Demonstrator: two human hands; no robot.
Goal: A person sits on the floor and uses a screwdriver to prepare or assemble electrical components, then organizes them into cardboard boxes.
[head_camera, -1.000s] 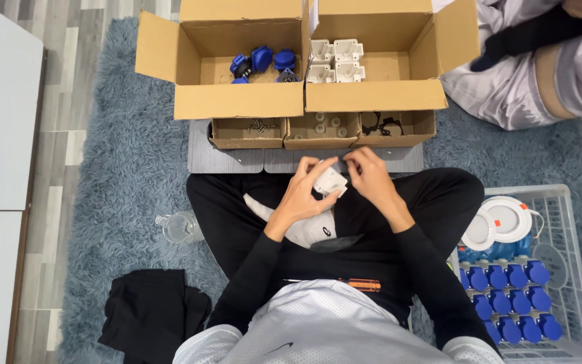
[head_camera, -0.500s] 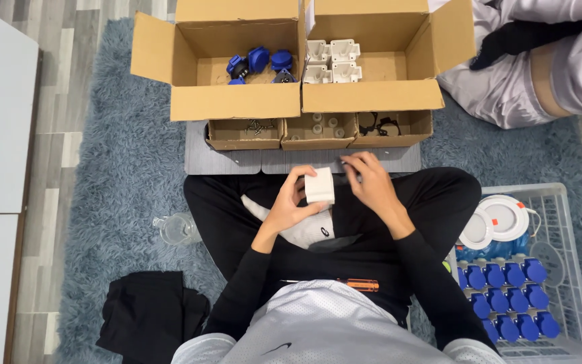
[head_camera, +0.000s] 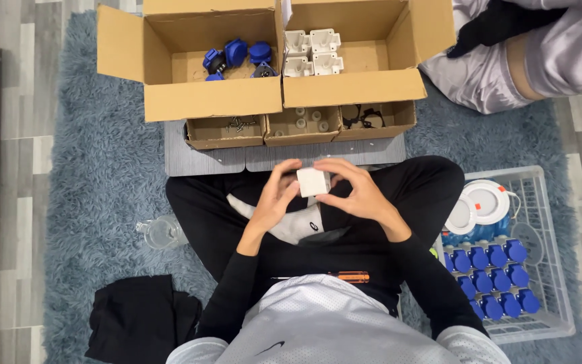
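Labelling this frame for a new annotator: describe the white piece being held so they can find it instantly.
Start at the two open brown cardboard boxes at the top, then drop to the seated person's lap. The small white plastic cube-shaped housing sits between the left hand and right hand. Similar white housings lie boxed; only this one is held.

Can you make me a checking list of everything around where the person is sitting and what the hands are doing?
Surface: shaggy grey-blue rug on a wood-look floor; a grey board lies before the crossed legs.
Job's things: small white box held between both hands.
Clutter: cardboard box with blue parts; cardboard box with white housings; three small trays; orange-handled screwdriver on the lap; clear bottle; black cloth; white crate of blue parts.
Hands: left hand and right hand both grip the white box.
Cables: nothing seen.
Surroundings: another person's leg at upper right.
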